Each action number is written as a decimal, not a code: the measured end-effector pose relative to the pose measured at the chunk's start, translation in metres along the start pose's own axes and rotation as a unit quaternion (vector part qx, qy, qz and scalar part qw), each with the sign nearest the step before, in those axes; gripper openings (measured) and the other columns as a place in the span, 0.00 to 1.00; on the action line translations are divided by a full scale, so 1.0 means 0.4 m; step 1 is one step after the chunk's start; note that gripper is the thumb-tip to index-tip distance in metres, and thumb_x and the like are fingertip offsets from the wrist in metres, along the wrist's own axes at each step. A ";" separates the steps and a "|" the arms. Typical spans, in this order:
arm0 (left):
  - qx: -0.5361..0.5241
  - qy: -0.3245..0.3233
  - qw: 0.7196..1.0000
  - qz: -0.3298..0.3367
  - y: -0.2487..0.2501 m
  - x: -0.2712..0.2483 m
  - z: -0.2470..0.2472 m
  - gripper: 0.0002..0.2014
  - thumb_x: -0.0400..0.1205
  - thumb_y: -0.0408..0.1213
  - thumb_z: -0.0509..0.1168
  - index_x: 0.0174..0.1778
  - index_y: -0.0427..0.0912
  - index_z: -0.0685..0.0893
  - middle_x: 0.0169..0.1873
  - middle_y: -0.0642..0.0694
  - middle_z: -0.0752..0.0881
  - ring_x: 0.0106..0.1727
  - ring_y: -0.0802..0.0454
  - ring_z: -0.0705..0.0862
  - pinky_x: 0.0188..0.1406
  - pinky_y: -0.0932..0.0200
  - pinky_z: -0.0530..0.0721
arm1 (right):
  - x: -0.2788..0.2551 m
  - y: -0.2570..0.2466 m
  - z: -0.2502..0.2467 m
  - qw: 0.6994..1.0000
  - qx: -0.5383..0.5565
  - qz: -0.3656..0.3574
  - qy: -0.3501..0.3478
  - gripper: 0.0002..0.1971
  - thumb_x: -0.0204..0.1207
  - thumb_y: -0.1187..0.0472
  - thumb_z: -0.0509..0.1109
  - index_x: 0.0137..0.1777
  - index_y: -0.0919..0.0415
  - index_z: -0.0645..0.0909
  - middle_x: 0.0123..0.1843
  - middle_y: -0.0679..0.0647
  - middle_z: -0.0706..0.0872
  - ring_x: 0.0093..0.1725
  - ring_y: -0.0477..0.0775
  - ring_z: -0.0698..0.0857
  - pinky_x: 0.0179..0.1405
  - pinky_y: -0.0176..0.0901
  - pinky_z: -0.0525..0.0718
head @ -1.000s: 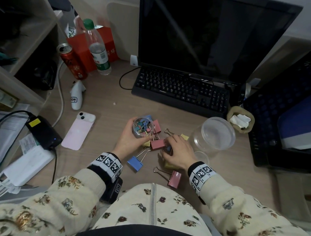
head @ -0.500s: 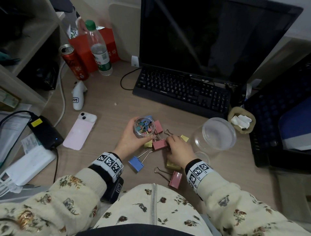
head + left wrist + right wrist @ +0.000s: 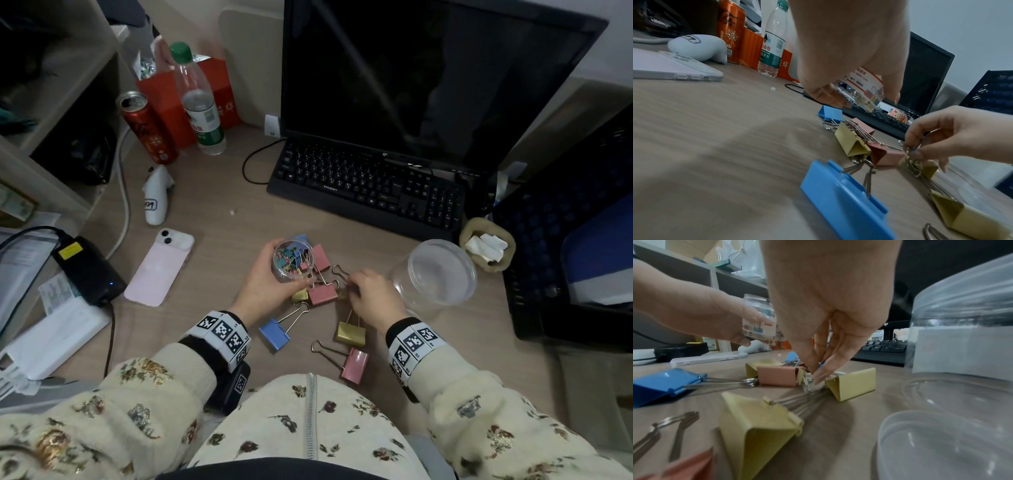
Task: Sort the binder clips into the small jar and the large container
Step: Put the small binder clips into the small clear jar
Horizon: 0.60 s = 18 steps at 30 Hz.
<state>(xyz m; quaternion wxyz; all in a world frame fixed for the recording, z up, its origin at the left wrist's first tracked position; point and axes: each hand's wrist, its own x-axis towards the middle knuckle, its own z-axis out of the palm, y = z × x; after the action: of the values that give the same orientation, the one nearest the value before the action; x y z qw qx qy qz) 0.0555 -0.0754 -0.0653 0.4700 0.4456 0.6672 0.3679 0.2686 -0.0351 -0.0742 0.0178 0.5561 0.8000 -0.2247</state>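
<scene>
On keyboard point(image 3: 370, 186), lettering perhaps reads "PASON".

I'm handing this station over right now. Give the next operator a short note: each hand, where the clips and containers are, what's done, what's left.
Left hand holds the small jar, lifted, already full of small clips.
Right hand pinches something small among the clip handles beside the pink clip; what exactly, I cannot tell.
Large container stands open and empty, right of the pile; its lid lies in front.
Left: large clips on the desk, including the blue clip, gold clip and near pink clip.
</scene>
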 end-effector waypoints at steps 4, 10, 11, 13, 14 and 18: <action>0.000 -0.002 1.000 0.005 -0.002 -0.001 0.004 0.39 0.64 0.43 0.84 0.69 0.54 0.71 0.56 0.66 0.80 0.55 0.77 0.79 0.60 0.69 0.78 | 0.002 0.003 -0.009 1.000 0.000 0.004 0.003 0.10 0.77 0.65 0.65 0.55 0.60 0.84 0.53 0.56 0.83 0.51 0.60 0.84 0.48 0.53 0.83; 0.009 -0.012 1.000 0.007 -0.011 0.001 0.008 0.40 0.63 0.42 0.84 0.67 0.58 0.71 0.57 0.65 0.80 0.58 0.71 0.80 0.60 0.67 0.79 | 0.011 -0.016 -0.049 0.975 0.160 -0.028 0.151 0.05 0.74 0.65 0.73 0.49 0.60 0.85 0.46 0.51 0.81 0.43 0.51 0.82 0.47 0.50 0.85; 0.013 -0.016 1.000 0.011 -0.013 0.001 0.013 0.38 0.64 0.41 0.85 0.66 0.59 0.71 0.57 0.65 0.81 0.57 0.73 0.81 0.59 0.69 0.79 | 0.010 -0.033 -0.063 0.966 0.191 -0.055 0.164 0.06 0.74 0.65 0.73 0.51 0.60 0.86 0.46 0.50 0.82 0.43 0.48 0.82 0.47 0.46 0.85; 0.010 -0.027 0.999 0.018 -0.016 0.004 0.023 0.37 0.64 0.38 0.85 0.63 0.61 0.73 0.56 0.62 0.82 0.56 0.72 0.82 0.59 0.68 0.81 | 0.007 -0.073 -0.090 0.954 0.228 -0.113 0.158 0.09 0.75 0.63 0.74 0.55 0.58 0.85 0.49 0.49 0.84 0.44 0.45 0.83 0.49 0.39 0.83; 0.005 -0.032 0.999 0.021 -0.021 0.007 0.027 0.36 0.64 0.36 0.84 0.63 0.60 0.74 0.56 0.60 0.83 0.56 0.68 0.84 0.60 0.62 0.83 | 0.006 -0.087 -0.098 0.952 0.229 -0.138 0.146 0.11 0.75 0.61 0.74 0.57 0.57 0.85 0.50 0.48 0.85 0.45 0.45 0.83 0.50 0.37 0.82; -0.007 -0.039 0.999 0.020 -0.024 0.014 0.036 0.36 0.63 0.39 0.84 0.62 0.64 0.74 0.57 0.59 0.85 0.58 0.62 0.85 0.59 0.58 0.84 | 0.012 -0.082 -0.098 0.955 0.208 -0.140 0.158 0.12 0.79 0.55 0.70 0.60 0.55 0.84 0.52 0.47 0.85 0.45 0.44 0.82 0.50 0.38 0.81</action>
<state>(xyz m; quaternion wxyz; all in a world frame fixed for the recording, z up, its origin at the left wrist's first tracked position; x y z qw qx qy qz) 0.0660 -0.0724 -0.0799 0.4917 0.4695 0.6366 0.3639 0.2460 -0.0254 -0.0292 -0.2567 0.4582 0.7981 -0.2953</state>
